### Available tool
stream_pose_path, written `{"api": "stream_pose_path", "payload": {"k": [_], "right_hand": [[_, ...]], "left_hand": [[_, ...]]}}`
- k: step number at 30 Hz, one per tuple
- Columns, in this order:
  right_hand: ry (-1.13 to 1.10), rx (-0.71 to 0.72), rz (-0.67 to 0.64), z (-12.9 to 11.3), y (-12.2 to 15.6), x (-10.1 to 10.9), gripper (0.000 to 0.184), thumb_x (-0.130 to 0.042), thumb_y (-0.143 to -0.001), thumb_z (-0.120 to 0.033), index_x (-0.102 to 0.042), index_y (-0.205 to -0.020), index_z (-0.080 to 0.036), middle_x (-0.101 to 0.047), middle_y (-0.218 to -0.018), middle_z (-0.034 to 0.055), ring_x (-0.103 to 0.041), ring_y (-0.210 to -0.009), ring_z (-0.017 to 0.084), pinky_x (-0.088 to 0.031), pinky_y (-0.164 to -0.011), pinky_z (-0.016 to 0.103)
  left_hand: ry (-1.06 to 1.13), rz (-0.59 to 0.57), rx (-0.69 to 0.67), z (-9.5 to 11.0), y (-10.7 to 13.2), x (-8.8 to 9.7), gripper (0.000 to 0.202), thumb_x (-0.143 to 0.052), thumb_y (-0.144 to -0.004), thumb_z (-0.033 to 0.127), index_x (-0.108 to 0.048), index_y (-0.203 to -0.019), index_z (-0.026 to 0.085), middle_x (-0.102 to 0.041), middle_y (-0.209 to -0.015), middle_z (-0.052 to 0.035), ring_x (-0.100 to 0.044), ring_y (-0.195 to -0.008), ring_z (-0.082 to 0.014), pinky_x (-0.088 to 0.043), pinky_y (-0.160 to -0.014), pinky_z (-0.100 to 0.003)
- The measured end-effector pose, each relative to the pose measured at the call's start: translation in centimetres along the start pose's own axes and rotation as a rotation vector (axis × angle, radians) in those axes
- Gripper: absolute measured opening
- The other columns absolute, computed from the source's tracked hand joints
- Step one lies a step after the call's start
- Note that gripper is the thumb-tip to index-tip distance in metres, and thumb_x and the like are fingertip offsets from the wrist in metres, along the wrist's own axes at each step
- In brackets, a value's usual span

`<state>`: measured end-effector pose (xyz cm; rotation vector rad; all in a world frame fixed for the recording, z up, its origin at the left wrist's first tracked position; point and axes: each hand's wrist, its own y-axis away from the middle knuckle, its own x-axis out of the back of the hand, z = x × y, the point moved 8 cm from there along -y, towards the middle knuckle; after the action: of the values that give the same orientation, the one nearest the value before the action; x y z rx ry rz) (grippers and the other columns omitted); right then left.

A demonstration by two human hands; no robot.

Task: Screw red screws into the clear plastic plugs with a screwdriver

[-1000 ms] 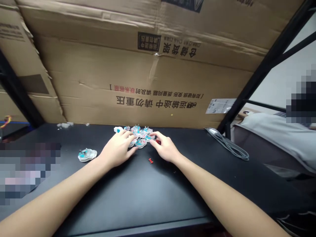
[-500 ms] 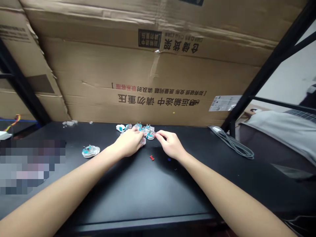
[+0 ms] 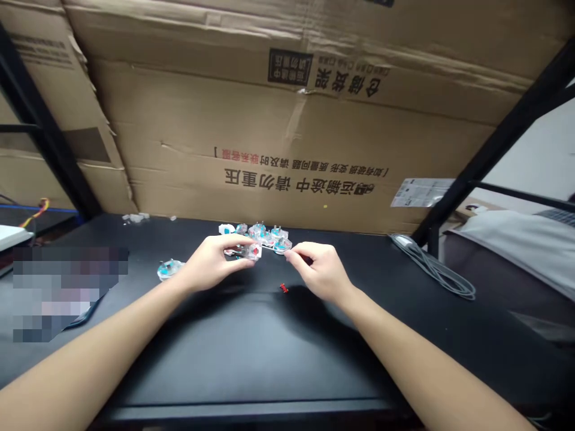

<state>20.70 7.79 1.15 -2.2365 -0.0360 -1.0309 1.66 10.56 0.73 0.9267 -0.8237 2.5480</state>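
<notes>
Between the thumb and fingers of my left hand (image 3: 220, 258) is a clear plastic plug (image 3: 254, 252) with a red part showing at its end. My right hand (image 3: 320, 268) pinches a thin, light-coloured stick-like tool (image 3: 271, 248), whose far end reaches the held plug's red end. Whether the two touch, I cannot tell. Just behind my hands lies a group of clear plugs with blue insides and metal prongs (image 3: 258, 230). A small red piece (image 3: 284, 288) rests on the table in front of my hands.
Another clear and blue plug (image 3: 168, 269) sits beside my left forearm. A coiled grey cable (image 3: 433, 266) lies at the right. Small clear bits (image 3: 136, 218) are at the back left. Cardboard (image 3: 269, 131) stands behind the black table (image 3: 251, 353), between black metal posts.
My left hand has lifted a clear plug from the group and turned its red end toward my right hand. The tool now points at that end. The view has shifted slightly left.
</notes>
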Motion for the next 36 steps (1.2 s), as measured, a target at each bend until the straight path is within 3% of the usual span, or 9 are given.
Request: {"api": "stream_pose_path", "payload": {"k": [4,6,10,15,19,23,27,33,36], "right_hand": [[0.185,0.015,-0.065,0.1,0.0,0.3,0.036,-0.055,-0.093,-0.037,-0.07,-0.065,-0.019,-0.068,-0.062,0.0017,-0.055,-0.056,0.014,-0.035,-0.06,0.028],[0.225,-0.004,-0.029,0.3,-0.1,1.0,0.037,-0.057,-0.092,-0.036,-0.069,-0.062,-0.019,-0.067,-0.06,0.0014,-0.054,-0.054,0.014,-0.035,-0.06,0.028],[0.125,0.031,0.096,-0.7,0.0,2.2,0.033,-0.056,-0.093,-0.034,-0.069,-0.066,-0.019,-0.067,-0.062,0.0018,-0.055,-0.055,0.013,-0.038,-0.059,0.027],[0.061,0.122,0.123,-2.5,0.5,2.1,0.032,-0.057,-0.092,-0.031,-0.068,-0.065,-0.018,-0.064,-0.06,0.0018,-0.053,-0.053,0.012,-0.039,-0.056,0.026],[0.05,0.13,0.143,-3.0,0.8,2.4,0.032,-0.057,-0.092,-0.031,-0.067,-0.064,-0.019,-0.063,-0.058,0.0019,-0.052,-0.051,0.012,-0.039,-0.054,0.026],[0.033,0.116,0.14,-2.8,0.9,2.5,0.032,-0.057,-0.091,-0.032,-0.067,-0.065,-0.019,-0.064,-0.059,0.002,-0.052,-0.051,0.012,-0.039,-0.055,0.027],[-0.009,0.061,0.075,-2.3,0.6,2.1,0.036,-0.057,-0.091,-0.036,-0.065,-0.061,-0.017,-0.06,-0.056,0.001,-0.047,-0.051,0.011,-0.037,-0.055,0.027],[-0.282,-0.223,-0.356,-0.3,0.8,-1.4,0.051,-0.052,-0.092,-0.05,-0.057,-0.054,-0.016,-0.032,-0.045,-0.0059,-0.027,-0.045,0.008,-0.024,-0.047,0.025],[-0.257,-0.199,-0.26,-0.3,0.6,-0.8,0.053,-0.055,-0.092,-0.049,-0.05,-0.05,-0.017,-0.033,-0.045,-0.0055,-0.028,-0.045,0.007,-0.023,-0.047,0.026]], "left_hand": [[0.043,0.023,0.014,0.3,0.1,0.2,0.042,-0.074,-0.079,0.045,-0.074,-0.112,0.02,-0.076,-0.113,-0.007,-0.069,-0.106,-0.0267,-0.052,-0.099,-0.038],[0.101,0.034,0.041,0.2,0.2,0.3,0.041,-0.076,-0.078,0.044,-0.074,-0.111,0.02,-0.076,-0.112,-0.0073,-0.069,-0.105,-0.0277,-0.052,-0.1,-0.039],[0.326,0.024,0.1,0.0,0.2,-0.3,0.044,-0.077,-0.077,0.043,-0.072,-0.112,0.016,-0.075,-0.116,-0.0095,-0.07,-0.105,-0.029,-0.054,-0.098,-0.041],[0.583,0.051,0.091,0.5,0.4,-1.0,0.046,-0.079,-0.076,0.037,-0.068,-0.115,0.015,-0.074,-0.118,-0.0111,-0.07,-0.108,-0.0286,-0.056,-0.096,-0.04],[0.651,0.025,0.074,1.2,0.6,-1.4,0.049,-0.077,-0.079,0.034,-0.066,-0.124,0.016,-0.072,-0.124,-0.0109,-0.066,-0.116,-0.0284,-0.052,-0.102,-0.04],[0.598,0.006,0.07,1.4,0.7,-1.4,0.043,-0.075,-0.082,0.037,-0.069,-0.119,0.017,-0.073,-0.12,-0.0104,-0.068,-0.111,-0.029,-0.053,-0.099,-0.039],[0.386,-0.026,0.02,1.5,0.7,-0.9,0.033,-0.069,-0.086,0.04,-0.073,-0.11,0.018,-0.073,-0.116,-0.0086,-0.067,-0.107,-0.027,-0.052,-0.095,-0.036],[0.083,-0.101,-0.147,2.9,0.8,-0.2,0.026,-0.065,-0.089,0.037,-0.074,-0.106,0.019,-0.071,-0.113,-0.0075,-0.063,-0.105,-0.024,-0.047,-0.096,-0.032],[0.123,-0.114,-0.078,2.8,0.6,-0.3,0.029,-0.062,-0.09,0.041,-0.074,-0.104,0.019,-0.073,-0.109,-0.0062,-0.064,-0.102,-0.0242,-0.049,-0.092,-0.033]]}}
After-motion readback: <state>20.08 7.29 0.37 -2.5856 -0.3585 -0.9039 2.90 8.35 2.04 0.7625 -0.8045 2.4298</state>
